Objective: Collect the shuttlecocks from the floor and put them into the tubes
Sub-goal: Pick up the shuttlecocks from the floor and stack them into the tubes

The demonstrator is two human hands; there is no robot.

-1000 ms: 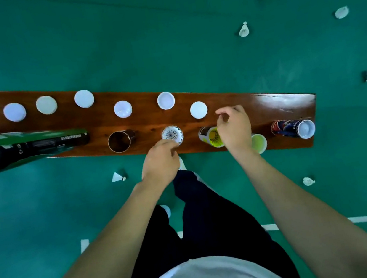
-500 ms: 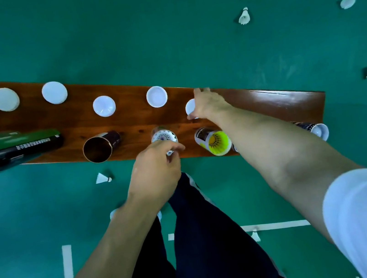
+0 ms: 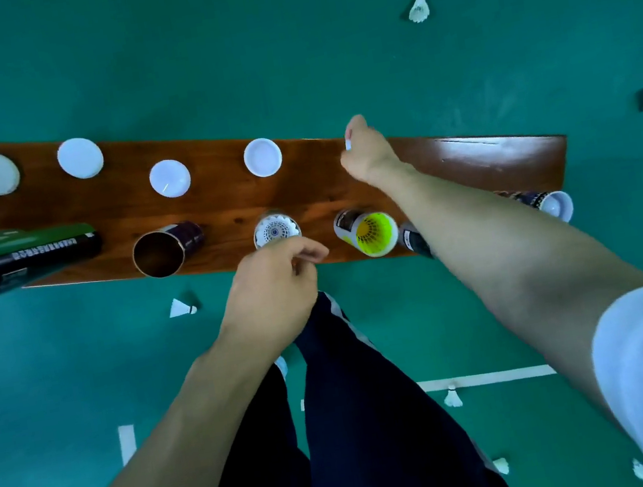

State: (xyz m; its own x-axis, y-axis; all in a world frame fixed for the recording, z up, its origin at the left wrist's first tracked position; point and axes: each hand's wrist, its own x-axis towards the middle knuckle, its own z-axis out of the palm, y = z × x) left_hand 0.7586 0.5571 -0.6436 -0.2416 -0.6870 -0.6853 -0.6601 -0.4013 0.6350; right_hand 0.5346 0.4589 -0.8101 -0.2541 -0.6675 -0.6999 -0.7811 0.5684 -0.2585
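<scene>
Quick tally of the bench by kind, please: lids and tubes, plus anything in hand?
Round white plastic lids lying on the brown wooden bench: 5
Small white lid pinched in the right hand: 1
Tall cylindrical shuttlecock tubes: 6
Total: 12

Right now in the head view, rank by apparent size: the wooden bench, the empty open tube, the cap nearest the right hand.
1. Wooden bench, largest by far.
2. Empty open tube.
3. Cap, smallest, though it lies farther from the camera.

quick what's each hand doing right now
Left hand: fingers curled, at the rim of the white-shuttlecock tube.
Right hand: pinching a white lid.
</scene>
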